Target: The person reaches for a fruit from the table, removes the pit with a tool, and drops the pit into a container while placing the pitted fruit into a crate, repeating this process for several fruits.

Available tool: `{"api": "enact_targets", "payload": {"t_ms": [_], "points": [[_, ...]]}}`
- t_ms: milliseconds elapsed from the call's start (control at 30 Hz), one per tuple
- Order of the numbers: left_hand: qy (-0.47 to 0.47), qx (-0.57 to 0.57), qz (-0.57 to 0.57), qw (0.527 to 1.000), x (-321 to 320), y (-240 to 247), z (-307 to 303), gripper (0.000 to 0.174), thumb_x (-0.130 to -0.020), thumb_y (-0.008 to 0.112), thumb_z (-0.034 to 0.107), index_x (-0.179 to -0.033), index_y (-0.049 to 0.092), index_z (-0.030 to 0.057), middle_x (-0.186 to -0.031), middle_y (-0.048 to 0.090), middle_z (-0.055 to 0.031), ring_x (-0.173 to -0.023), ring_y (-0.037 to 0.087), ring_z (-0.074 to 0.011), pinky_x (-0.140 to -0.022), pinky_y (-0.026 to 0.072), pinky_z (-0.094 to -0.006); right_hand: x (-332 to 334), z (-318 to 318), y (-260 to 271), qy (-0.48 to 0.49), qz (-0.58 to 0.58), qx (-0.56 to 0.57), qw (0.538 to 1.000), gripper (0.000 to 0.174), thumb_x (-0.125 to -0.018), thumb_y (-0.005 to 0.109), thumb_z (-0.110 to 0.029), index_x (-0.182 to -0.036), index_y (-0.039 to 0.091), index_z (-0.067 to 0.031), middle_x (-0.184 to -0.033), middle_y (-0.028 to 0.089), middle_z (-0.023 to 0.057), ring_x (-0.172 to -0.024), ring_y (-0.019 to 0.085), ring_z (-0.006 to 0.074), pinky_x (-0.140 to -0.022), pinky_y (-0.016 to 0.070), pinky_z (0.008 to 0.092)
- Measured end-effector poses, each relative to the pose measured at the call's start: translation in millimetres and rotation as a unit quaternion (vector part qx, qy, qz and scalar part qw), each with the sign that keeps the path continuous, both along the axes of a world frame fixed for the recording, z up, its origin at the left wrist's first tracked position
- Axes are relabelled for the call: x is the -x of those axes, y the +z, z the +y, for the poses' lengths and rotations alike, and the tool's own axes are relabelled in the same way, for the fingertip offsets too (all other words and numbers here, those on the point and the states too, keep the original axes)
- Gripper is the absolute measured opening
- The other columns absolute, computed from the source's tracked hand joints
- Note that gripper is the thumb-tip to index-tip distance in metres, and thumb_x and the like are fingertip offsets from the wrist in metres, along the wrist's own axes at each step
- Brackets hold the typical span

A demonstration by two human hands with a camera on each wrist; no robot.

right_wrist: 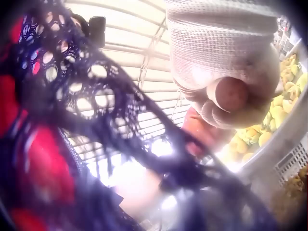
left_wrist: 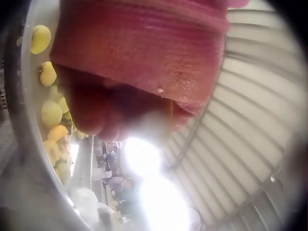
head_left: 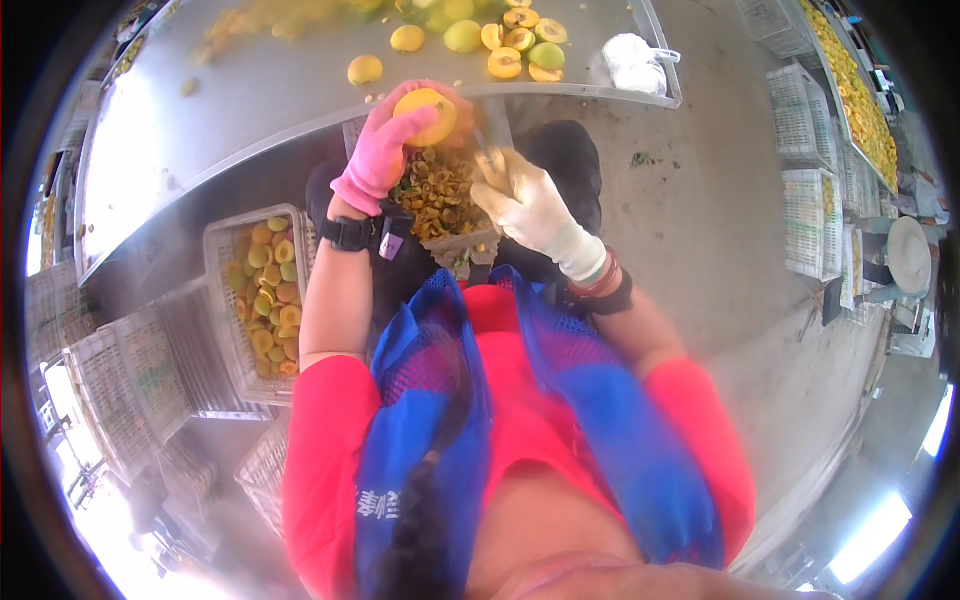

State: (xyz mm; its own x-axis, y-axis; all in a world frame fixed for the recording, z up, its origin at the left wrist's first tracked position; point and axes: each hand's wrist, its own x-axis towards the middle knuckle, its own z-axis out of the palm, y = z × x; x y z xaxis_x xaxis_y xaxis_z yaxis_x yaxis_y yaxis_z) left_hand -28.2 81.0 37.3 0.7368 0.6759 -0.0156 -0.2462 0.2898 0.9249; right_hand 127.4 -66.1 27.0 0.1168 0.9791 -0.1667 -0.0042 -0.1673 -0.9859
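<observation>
In the head view my left hand (head_left: pixel 376 152), in a pink glove, holds a yellow peach (head_left: pixel 432 98) above the table's near edge, its thumb across the fruit. My right hand (head_left: pixel 532 205), in a white glove, grips the wooden handle of a knife (head_left: pixel 490 165); its blurred blade points up beside the peach. The round butt of that handle (right_wrist: pixel 232 94) sticks out of the white glove in the right wrist view. The pink glove (left_wrist: pixel 144 53) fills the upper left wrist view and hides the fruit. Below the hands is a crate of peach scraps (head_left: pixel 445 200).
Whole and halved peaches (head_left: pixel 520 42) lie on the metal table (head_left: pixel 300 75). A white plastic bag (head_left: pixel 635 65) sits at its right corner. To the left stands a crate of cut peaches (head_left: pixel 268 290). Stacked white crates (head_left: pixel 808 215) and a person in a hat (head_left: pixel 908 255) are farther right.
</observation>
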Motion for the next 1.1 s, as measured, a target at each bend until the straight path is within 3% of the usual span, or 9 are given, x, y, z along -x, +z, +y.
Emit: {"api": "enact_targets", "payload": {"t_ms": [167, 200, 333, 400, 633, 700, 833, 933, 1100], "points": [[0.006, -0.028, -0.031, 0.999, 4, -1, -29, 0.044, -0.092, 0.049, 0.020, -0.129, 0.053, -0.0027, -0.118, 0.064, -0.0163, -0.110, 0.061, -0.0242, -0.093, 0.0492, -0.0357, 5, -2, 10, 0.015, -0.126, -0.101, 0.987, 0.017, -0.089, 0.061, -0.012, -0.089, 0.048, -0.0005, -0.060, 0.054, 0.0091, -0.051, 0.057, 0.0208, -0.050, 0.0450, 0.0366], [0.016, -0.036, -0.010, 0.999, 4, 4, -34, 0.041, -0.095, 0.048, 0.022, -0.126, 0.055, -0.0028, -0.115, 0.065, -0.0155, -0.107, 0.062, -0.0230, -0.091, 0.0500, -0.0350, 6, -2, 8, 0.019, -0.200, -0.182, 0.963, 0.018, -0.088, 0.062, -0.012, -0.089, 0.048, 0.0000, -0.060, 0.055, 0.0111, -0.051, 0.059, 0.0249, -0.050, 0.0455, 0.0386], [0.086, -0.102, 0.078, 0.988, -3, 19, -46, 0.042, -0.103, 0.041, 0.031, -0.114, 0.064, -0.0024, -0.104, 0.068, -0.0121, -0.095, 0.064, -0.0192, -0.083, 0.0523, -0.0304, 8, -5, 5, 0.014, -0.193, -0.122, 0.974, 0.020, -0.089, 0.062, -0.013, -0.091, 0.050, 0.0020, -0.061, 0.057, 0.0164, -0.054, 0.062, 0.0328, -0.051, 0.0464, 0.0418], [0.099, -0.087, 0.063, 0.989, -8, 10, -49, 0.046, -0.105, 0.038, 0.035, -0.111, 0.065, -0.0018, -0.102, 0.068, -0.0114, -0.091, 0.064, -0.0189, -0.081, 0.0527, -0.0292, 10, -6, -3, -0.002, -0.277, -0.192, 0.941, 0.022, -0.089, 0.063, -0.014, -0.094, 0.052, 0.0039, -0.064, 0.058, 0.0206, -0.057, 0.061, 0.0391, -0.053, 0.0468, 0.0446], [0.158, -0.123, 0.081, 0.976, -16, 3, -58, 0.064, -0.106, 0.033, 0.050, -0.104, 0.067, -0.0040, -0.093, 0.069, -0.0117, -0.082, 0.065, -0.0195, -0.078, 0.0546, -0.0328, 16, -13, 3, 0.019, -0.205, -0.130, 0.970, 0.023, -0.089, 0.063, -0.013, -0.098, 0.052, 0.0056, -0.072, 0.062, 0.0233, -0.061, 0.062, 0.0404, -0.056, 0.0488, 0.0442], [0.183, -0.097, 0.057, 0.977, -21, -2, -61, 0.066, -0.105, 0.034, 0.052, -0.102, 0.067, -0.0047, -0.091, 0.069, -0.0124, -0.079, 0.065, -0.0201, -0.076, 0.0544, -0.0331, 19, -15, 9, 0.029, -0.146, -0.068, 0.987, 0.023, -0.089, 0.063, -0.008, -0.106, 0.050, 0.0017, -0.079, 0.058, 0.0200, -0.067, 0.058, 0.0358, -0.065, 0.0486, 0.0372], [0.239, -0.034, 0.016, 0.970, -26, -4, -67, 0.068, -0.105, 0.034, 0.053, -0.095, 0.066, -0.0051, -0.090, 0.069, -0.0139, -0.075, 0.066, -0.0216, -0.073, 0.0535, -0.0326, 30, -14, -3, 0.006, -0.070, -0.088, 0.994, 0.021, -0.089, 0.062, -0.006, -0.105, 0.050, 0.0010, -0.076, 0.056, 0.0171, -0.064, 0.055, 0.0294, -0.063, 0.0477, 0.0381], [0.272, -0.010, 0.037, 0.961, -28, -9, -67, 0.058, -0.107, 0.036, 0.047, -0.093, 0.068, 0.0001, -0.079, 0.069, -0.0056, -0.072, 0.063, -0.0110, -0.067, 0.0500, -0.0247, 31, -12, 0, 0.013, -0.210, -0.123, 0.970, 0.032, -0.087, 0.063, -0.011, -0.109, 0.050, 0.0086, -0.078, 0.063, 0.0260, -0.067, 0.066, 0.0417, -0.057, 0.0506, 0.0442], [0.239, -0.035, 0.047, 0.969, -24, 0, -70, 0.066, -0.106, 0.034, 0.052, -0.092, 0.067, -0.0037, -0.088, 0.069, -0.0138, -0.072, 0.065, -0.0212, -0.071, 0.0532, -0.0319, 37, -5, -16, 0.025, -0.195, -0.166, 0.966, 0.028, -0.089, 0.060, -0.010, -0.108, 0.049, 0.0072, -0.079, 0.063, 0.0267, -0.065, 0.065, 0.0426, -0.055, 0.0501, 0.0450]]}}
